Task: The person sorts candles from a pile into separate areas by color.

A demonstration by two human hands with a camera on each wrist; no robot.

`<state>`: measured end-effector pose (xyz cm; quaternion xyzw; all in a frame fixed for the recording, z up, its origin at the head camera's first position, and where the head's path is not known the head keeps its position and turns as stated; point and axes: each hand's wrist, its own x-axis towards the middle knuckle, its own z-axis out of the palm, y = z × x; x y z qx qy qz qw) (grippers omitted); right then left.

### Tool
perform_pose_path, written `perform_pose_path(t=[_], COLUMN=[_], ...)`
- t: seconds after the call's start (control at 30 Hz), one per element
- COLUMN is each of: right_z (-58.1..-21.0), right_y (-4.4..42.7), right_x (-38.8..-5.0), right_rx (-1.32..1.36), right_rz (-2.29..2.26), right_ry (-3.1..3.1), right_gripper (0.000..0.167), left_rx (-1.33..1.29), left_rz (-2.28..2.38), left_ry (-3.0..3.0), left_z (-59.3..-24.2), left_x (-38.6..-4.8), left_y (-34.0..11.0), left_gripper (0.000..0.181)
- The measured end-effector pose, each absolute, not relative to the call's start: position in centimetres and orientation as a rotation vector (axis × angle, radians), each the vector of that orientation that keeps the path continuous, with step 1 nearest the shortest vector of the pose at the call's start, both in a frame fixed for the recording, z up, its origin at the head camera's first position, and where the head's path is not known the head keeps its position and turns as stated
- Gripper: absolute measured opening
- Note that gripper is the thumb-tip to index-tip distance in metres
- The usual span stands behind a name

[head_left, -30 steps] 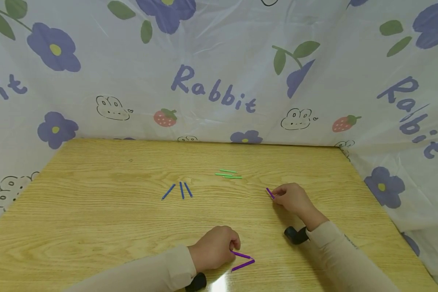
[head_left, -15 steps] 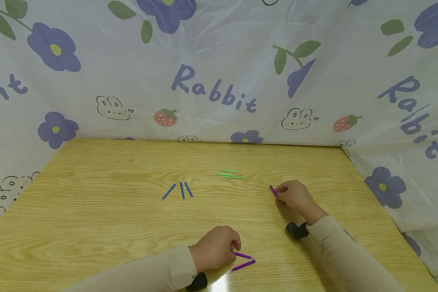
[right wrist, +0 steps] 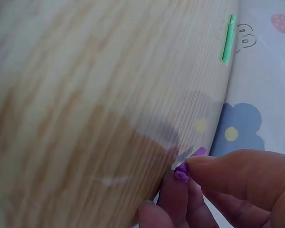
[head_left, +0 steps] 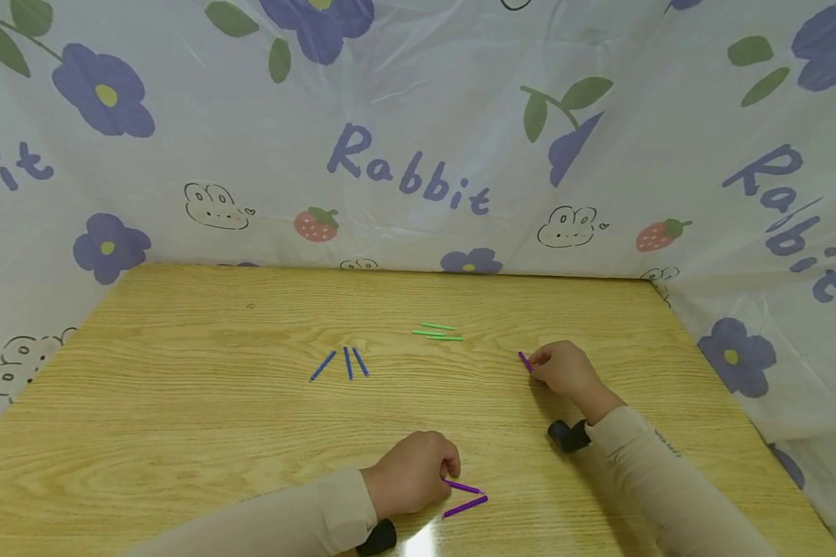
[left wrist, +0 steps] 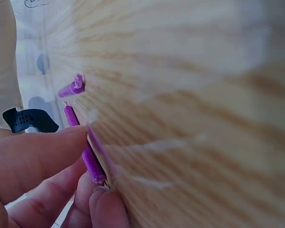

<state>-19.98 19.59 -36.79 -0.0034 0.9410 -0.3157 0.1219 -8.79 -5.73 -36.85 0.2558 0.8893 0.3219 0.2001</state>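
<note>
In the head view my right hand (head_left: 564, 370) pinches a thin purple candle (head_left: 525, 361) between thumb and fingers at the right side of the table. Close up, the right wrist view shows the purple candle (right wrist: 182, 171) end-on between the fingertips. My left hand (head_left: 414, 472), nearer the front edge, holds the end of a second purple candle (head_left: 464, 486); in the left wrist view thumb and fingers are around this purple candle (left wrist: 92, 164). A third purple candle (head_left: 465, 507) lies just in front of it, the two forming a V with their right ends close together.
Three blue candles (head_left: 348, 363) lie left of centre on the wooden table (head_left: 181, 433). Three green candles (head_left: 437, 333) lie close together farther back. Behind the table hangs a printed cloth (head_left: 418, 100). Each wrist bears a black device (head_left: 568, 435).
My right hand has shifted slightly away from me and to the right, carrying its purple candle along. The left hand and the other candles stay where they were.
</note>
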Motion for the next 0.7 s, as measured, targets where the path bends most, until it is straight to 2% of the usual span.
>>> perform_pose_path(t=[0.7], right_z=[-36.78], right_y=[19.5], right_x=[-20.0], right_rx=[-0.046], right_rz=[-0.855], right_ry=[2.776], right_gripper=[0.024], left_rx=[0.801], left_rz=[0.901], left_ry=[2.449], left_z=[-36.86], left_x=[-9.1], left_y=[-5.83], left_gripper=[0.017])
